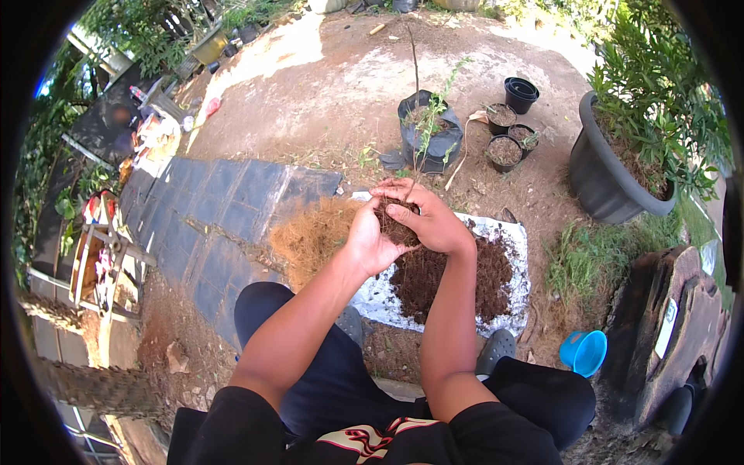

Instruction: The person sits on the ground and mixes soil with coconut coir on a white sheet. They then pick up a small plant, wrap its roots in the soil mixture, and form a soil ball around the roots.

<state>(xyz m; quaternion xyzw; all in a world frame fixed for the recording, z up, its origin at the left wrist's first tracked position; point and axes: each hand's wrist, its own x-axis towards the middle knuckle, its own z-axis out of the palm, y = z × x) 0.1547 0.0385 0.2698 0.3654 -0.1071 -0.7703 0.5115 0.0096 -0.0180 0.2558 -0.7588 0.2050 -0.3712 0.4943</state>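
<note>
Between my two hands is a brown ball of fibre and soil point(397, 224), with a thin plant stem rising from its top. My left hand point(372, 235) cups it from the left and below. My right hand point(433, 218) wraps over its top and right side, the thumb lying across it. Beneath my right forearm, dark brown potting soil point(491, 279) lies on a white plastic sheet point(378, 299). Light brown coconut fibre point(314, 232) is heaped left of my hands. Just beyond them stands a black grow bag point(433, 145) holding a leafy plant.
Small black pots point(504, 152) stand beyond the sheet on the right, near a large grey planter point(610, 168) with a bushy plant. A light blue plastic pot point(583, 353) is by my right knee. Dark paving point(226, 197) extends left; weathered wood point(668, 343) stands far right.
</note>
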